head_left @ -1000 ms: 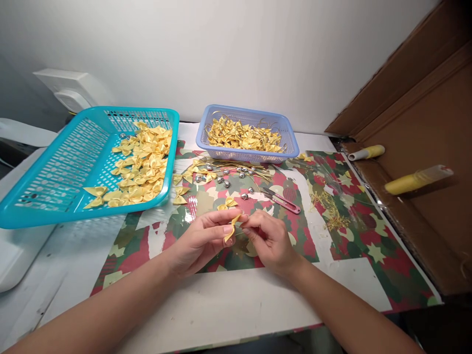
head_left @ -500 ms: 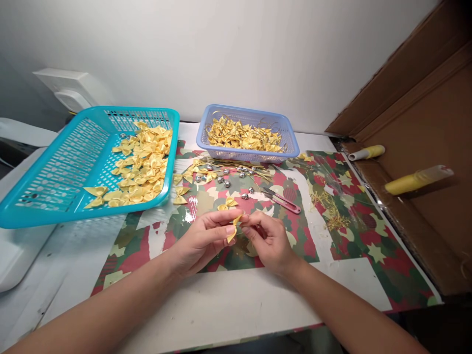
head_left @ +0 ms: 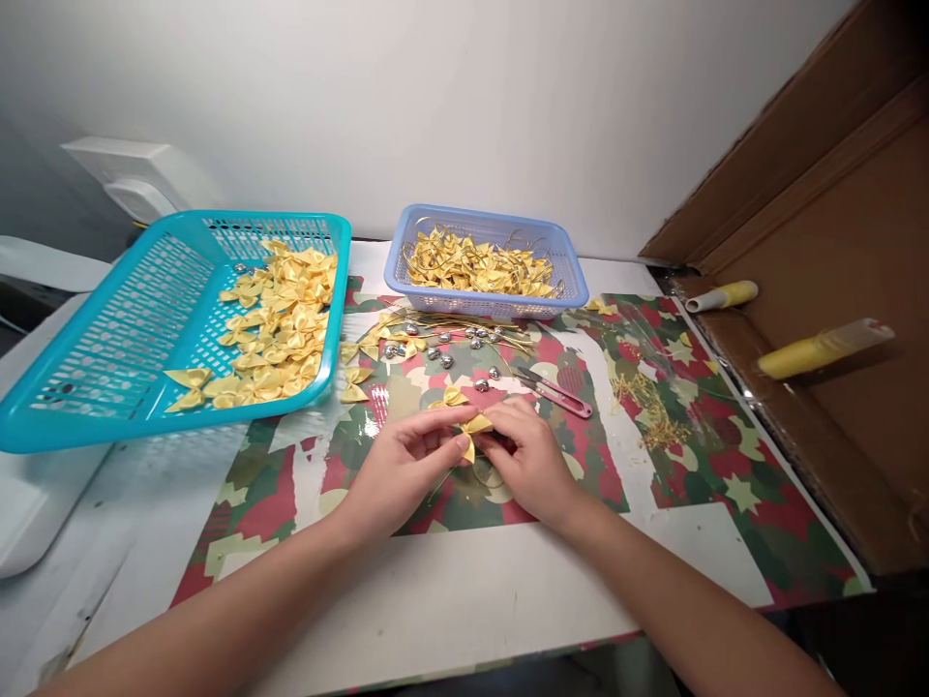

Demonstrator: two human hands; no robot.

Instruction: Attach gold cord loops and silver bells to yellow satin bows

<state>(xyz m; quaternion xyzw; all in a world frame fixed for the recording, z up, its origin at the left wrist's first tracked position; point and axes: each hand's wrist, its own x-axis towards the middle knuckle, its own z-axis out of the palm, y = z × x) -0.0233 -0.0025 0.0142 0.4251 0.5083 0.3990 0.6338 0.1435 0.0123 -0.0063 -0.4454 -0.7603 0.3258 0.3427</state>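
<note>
My left hand [head_left: 406,465] pinches a small yellow ribbon bow [head_left: 473,432] between thumb and fingers. My right hand [head_left: 528,455] is closed at the bow's right side, its fingertips partly hidden; a thin gold cord [head_left: 488,481] loops down from there between the hands. Just beyond my fingers another yellow bow [head_left: 454,396] lies on the patterned sheet. Small silver bells [head_left: 482,385] are scattered farther back, beside pink-handled thread snips [head_left: 555,392] and a bundle of gold cords [head_left: 464,322].
On the left stands a turquoise basket [head_left: 335,334] with many yellow bows and a few bells. A blue basket [head_left: 486,215] of corded bows sits against the wall. Gold cord scraps [head_left: 660,426] lie to the right, near a cardboard box [head_left: 834,242] with yellow-wrapped tubes [head_left: 820,350].
The bow between my hands has turned from edge-on to spread toward me. My right hand has shifted slightly closer to it, and a loop of cord now hangs below.
</note>
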